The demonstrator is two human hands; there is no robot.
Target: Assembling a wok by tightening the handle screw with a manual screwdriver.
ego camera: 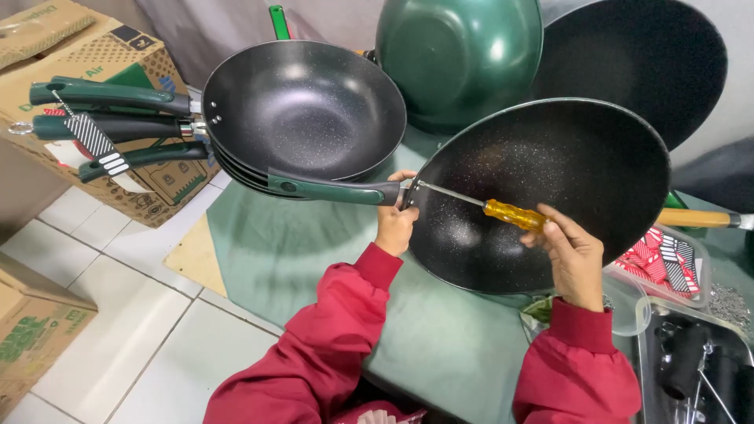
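fingers of the right hand are curled around the yellow handle of a screwdriver, whose thin metal shaft runs up and left to the rim of a tilted black pan. the tip is set at the spot where a dark green handle meets that rim. the left hand is closed around the joint of handle and pan, thumb on top, so that the pan is held on edge with its speckled inside turned toward the camera. both wrists are covered by red sleeves.

the pan's lower rim is rested on a green cloth spread over the work surface. toward the far left corner of the cloth a stack of black pans is seen, their green and black handles pointed left, striped tags hung from them. behind it, at the far edge, a green pan is leaned bottom outward, and a large black pan is propped beside it. at the right edge a clear plastic tub of red and striped tags is placed, a wooden handle just above it, and a metal tray with dark parts near the right corner. cardboard boxes are stood on the tiled floor to the left.
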